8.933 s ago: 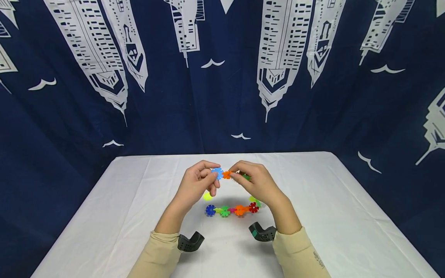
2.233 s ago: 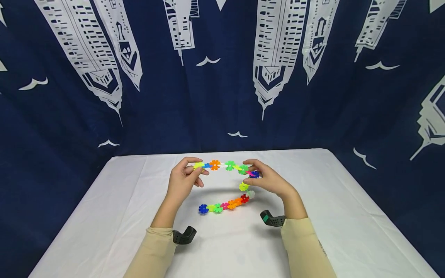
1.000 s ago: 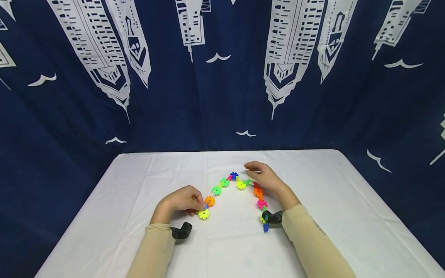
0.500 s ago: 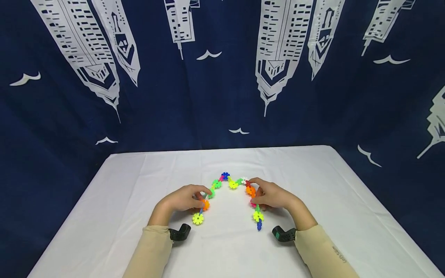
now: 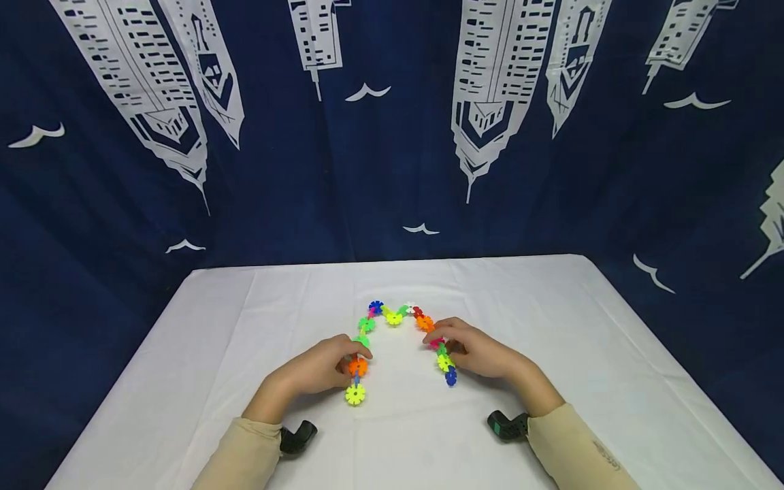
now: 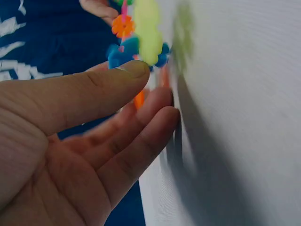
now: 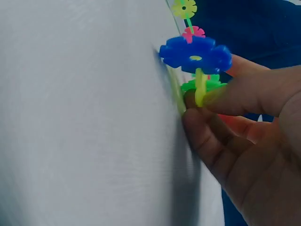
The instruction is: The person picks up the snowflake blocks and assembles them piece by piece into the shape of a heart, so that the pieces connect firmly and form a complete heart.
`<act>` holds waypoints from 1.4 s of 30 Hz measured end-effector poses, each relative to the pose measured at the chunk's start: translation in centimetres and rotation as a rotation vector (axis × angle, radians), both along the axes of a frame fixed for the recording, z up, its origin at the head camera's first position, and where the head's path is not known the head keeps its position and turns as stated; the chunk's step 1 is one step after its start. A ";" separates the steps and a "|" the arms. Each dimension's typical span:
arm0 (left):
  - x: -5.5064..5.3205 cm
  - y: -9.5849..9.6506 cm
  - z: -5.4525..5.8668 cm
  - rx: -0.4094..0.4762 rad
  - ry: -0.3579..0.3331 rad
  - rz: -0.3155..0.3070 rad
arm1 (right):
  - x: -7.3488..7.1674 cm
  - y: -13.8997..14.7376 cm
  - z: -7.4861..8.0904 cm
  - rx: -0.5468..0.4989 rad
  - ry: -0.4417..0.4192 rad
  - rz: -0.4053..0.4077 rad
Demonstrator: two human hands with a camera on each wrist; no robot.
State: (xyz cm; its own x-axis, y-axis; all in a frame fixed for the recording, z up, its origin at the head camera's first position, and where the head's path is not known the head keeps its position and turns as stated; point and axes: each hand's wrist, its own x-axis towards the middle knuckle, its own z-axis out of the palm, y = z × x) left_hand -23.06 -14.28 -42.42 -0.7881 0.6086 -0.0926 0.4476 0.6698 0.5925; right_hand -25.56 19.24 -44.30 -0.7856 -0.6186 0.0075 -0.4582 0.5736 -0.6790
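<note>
A chain of interlocking plastic snowflake discs (image 5: 394, 318) stands in an M-like arch on the white table, in several bright colours. At its near left end is a yellow disc (image 5: 355, 395); a dark blue disc (image 5: 451, 376) ends the right side. My left hand (image 5: 321, 367) grips the left leg by the orange disc (image 5: 358, 367), with the thumb against a blue disc (image 6: 123, 52) in the left wrist view. On the right leg my right hand (image 5: 484, 350) holds the chain, its thumb at a yellow disc (image 7: 201, 89) in the right wrist view. Some fingertips are hidden behind discs.
A white cloth covers the table (image 5: 392, 449). Behind it hangs a navy curtain (image 5: 343, 170) printed with white buildings and birds. Black wrist cameras (image 5: 298, 437) sit on both wrists, close above the tabletop.
Earlier, both hands held part of the chain raised; now it is down on the table as an arch. Over the last half second its top has shifted left and the left leg has straightened.
</note>
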 end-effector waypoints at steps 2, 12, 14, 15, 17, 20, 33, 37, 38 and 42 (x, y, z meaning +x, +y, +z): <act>0.3 -0.3 -0.1 -0.029 0.037 0.002 | 0.2 0.1 0.2 0.009 0.015 0.048; 0.5 -0.5 -0.5 -0.139 0.180 -0.105 | 0.8 -0.4 0.3 0.094 -0.006 0.092; 0.6 -0.2 -0.7 -0.149 0.207 -0.121 | 0.8 -0.6 0.1 0.089 0.029 0.090; 0.6 0.0 -0.7 -0.155 0.218 -0.119 | 0.9 -0.8 0.0 0.086 0.047 0.088; 0.6 0.5 -0.8 -0.168 0.242 -0.112 | 0.9 -1.2 -0.1 0.075 0.077 0.091; 0.6 1.2 -0.8 -0.189 0.269 -0.107 | 1.1 -1.9 -0.3 0.062 0.106 0.097; 0.6 3.2 -1.3 -0.182 0.312 -0.113 | 1.8 -4.0 -0.8 -0.008 0.150 0.097; 0.6 3.2 -1.6 -0.170 0.293 -0.140 | 1.9 -4.3 -1.2 -0.023 0.160 0.077; 0.6 3.1 -1.5 -0.174 0.275 -0.148 | 1.9 -4.4 -1.3 -0.022 0.162 0.070; 0.7 3.0 -1.2 -0.170 0.207 -0.153 | 1.9 -4.4 -1.5 -0.030 0.158 0.059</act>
State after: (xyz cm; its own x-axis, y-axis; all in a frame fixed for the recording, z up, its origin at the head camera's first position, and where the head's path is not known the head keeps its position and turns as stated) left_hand -22.35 -11.26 -43.65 -0.7014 0.7110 -0.0500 0.6503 0.6671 0.3635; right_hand -23.62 14.81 -45.81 -0.7356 -0.6612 0.1474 -0.5928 0.5229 -0.6125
